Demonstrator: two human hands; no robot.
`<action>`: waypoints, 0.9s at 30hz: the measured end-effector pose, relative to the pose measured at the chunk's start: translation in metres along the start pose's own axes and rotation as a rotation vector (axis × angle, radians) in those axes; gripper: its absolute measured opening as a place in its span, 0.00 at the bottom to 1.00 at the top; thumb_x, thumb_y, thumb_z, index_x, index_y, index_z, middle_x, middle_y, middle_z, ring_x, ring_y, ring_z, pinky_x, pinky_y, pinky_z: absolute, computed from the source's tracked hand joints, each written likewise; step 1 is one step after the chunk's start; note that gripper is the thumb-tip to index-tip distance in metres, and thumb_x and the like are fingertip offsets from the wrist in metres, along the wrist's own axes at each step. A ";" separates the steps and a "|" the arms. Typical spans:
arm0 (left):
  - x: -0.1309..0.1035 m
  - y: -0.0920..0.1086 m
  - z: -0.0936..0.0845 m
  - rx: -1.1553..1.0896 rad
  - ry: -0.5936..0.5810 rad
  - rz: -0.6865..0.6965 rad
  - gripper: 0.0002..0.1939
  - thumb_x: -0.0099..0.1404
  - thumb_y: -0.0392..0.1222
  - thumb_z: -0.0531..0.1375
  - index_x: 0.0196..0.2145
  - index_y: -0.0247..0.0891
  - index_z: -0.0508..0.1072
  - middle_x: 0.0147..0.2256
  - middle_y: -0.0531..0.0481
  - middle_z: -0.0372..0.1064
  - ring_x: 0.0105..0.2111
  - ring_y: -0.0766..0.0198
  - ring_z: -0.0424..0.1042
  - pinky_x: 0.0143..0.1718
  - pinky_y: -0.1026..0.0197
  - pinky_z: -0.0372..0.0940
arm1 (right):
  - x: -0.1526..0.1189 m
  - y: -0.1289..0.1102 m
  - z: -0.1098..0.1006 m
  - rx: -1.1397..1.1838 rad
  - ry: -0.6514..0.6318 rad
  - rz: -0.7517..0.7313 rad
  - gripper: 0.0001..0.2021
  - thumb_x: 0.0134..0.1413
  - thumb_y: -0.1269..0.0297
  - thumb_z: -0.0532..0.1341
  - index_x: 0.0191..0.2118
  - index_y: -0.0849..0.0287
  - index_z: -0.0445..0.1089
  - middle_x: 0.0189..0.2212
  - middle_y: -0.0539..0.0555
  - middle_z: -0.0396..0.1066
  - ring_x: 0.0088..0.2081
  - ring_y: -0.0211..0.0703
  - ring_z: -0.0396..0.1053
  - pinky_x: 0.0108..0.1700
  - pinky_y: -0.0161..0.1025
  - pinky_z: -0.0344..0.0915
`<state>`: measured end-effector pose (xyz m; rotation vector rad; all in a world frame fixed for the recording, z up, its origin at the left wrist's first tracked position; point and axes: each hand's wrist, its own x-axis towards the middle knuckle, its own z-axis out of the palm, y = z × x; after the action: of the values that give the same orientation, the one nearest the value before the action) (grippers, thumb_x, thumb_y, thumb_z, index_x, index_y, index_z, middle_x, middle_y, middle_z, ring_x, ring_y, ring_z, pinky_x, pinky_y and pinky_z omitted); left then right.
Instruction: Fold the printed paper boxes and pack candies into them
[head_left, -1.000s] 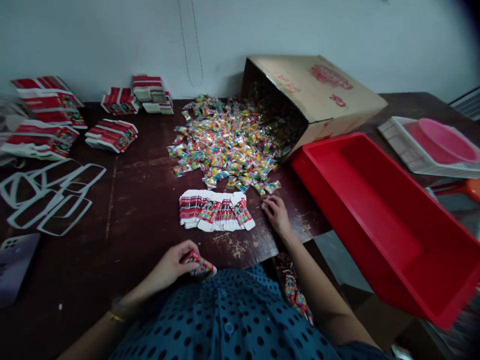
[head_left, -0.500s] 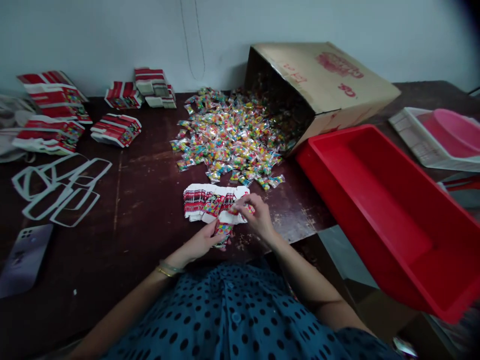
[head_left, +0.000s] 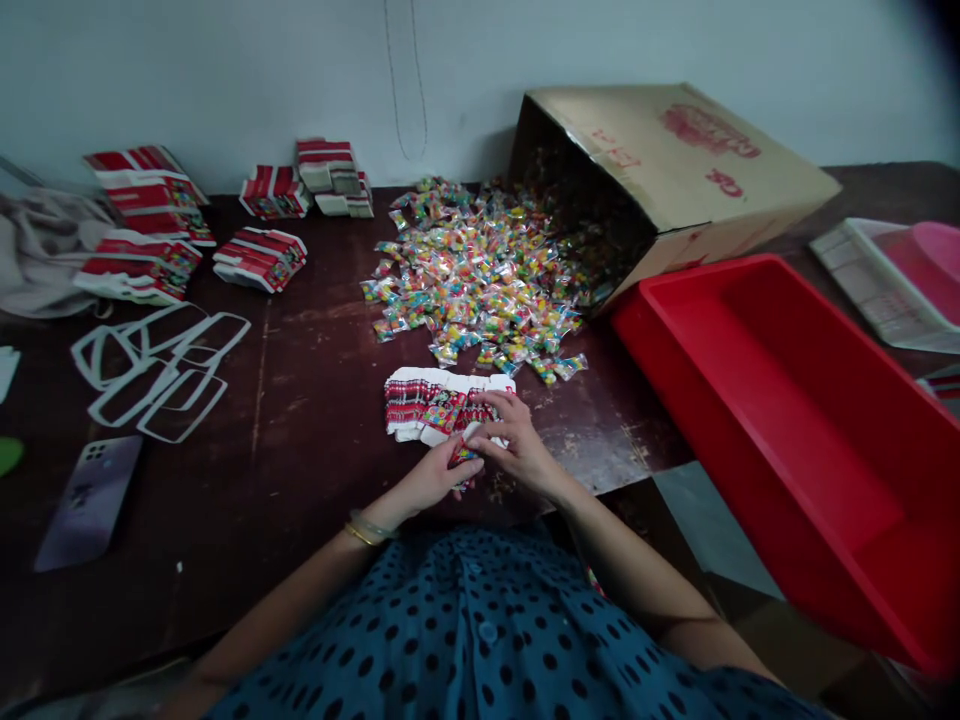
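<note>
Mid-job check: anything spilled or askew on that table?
The cardboard box appears tipped sideways, wrapped candies spread loose from its open mouth onto the table. The red tray sits slanted, jutting past the near edge. In the row of printed cartons, one shows its face askew.

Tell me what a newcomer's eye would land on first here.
First, the big red tray, slanting across the right side of the view. Next, the glittering heap of wrapped candies mid-table, by the open mouth of the cardboard box. Then, nearer, the left hand holding a small printed carton, the right hand close by, at a row of cartons.
</note>
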<state>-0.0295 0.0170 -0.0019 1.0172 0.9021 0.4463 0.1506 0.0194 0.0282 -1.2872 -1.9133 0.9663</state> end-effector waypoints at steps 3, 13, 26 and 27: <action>0.002 0.005 -0.003 -0.064 0.031 0.007 0.28 0.61 0.63 0.53 0.42 0.33 0.72 0.27 0.46 0.70 0.27 0.59 0.70 0.20 0.64 0.63 | -0.005 0.001 0.005 0.257 0.089 0.069 0.08 0.58 0.58 0.59 0.38 0.52 0.75 0.55 0.53 0.63 0.51 0.47 0.62 0.56 0.48 0.57; 0.012 0.021 -0.003 0.061 0.130 0.006 0.20 0.57 0.49 0.56 0.42 0.35 0.76 0.37 0.44 0.73 0.37 0.54 0.69 0.21 0.64 0.63 | -0.002 0.007 0.004 0.497 -0.005 0.184 0.11 0.52 0.56 0.64 0.38 0.54 0.77 0.37 0.53 0.72 0.40 0.43 0.69 0.44 0.41 0.67; 0.008 0.007 0.003 -0.205 -0.052 -0.115 0.26 0.59 0.47 0.62 0.53 0.37 0.66 0.33 0.48 0.71 0.30 0.61 0.70 0.24 0.63 0.66 | -0.010 0.019 0.002 0.115 0.007 -0.095 0.14 0.59 0.60 0.59 0.49 0.52 0.73 0.44 0.56 0.75 0.46 0.46 0.69 0.51 0.46 0.63; 0.007 0.007 0.006 -0.232 -0.096 -0.143 0.27 0.60 0.48 0.61 0.55 0.37 0.65 0.34 0.46 0.71 0.31 0.60 0.71 0.24 0.62 0.66 | -0.015 0.020 -0.003 0.106 0.000 -0.093 0.14 0.59 0.60 0.59 0.49 0.53 0.73 0.43 0.56 0.75 0.45 0.46 0.69 0.50 0.46 0.63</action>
<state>-0.0204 0.0221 0.0025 0.7508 0.8109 0.3686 0.1671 0.0109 0.0113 -1.1274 -1.8785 1.0063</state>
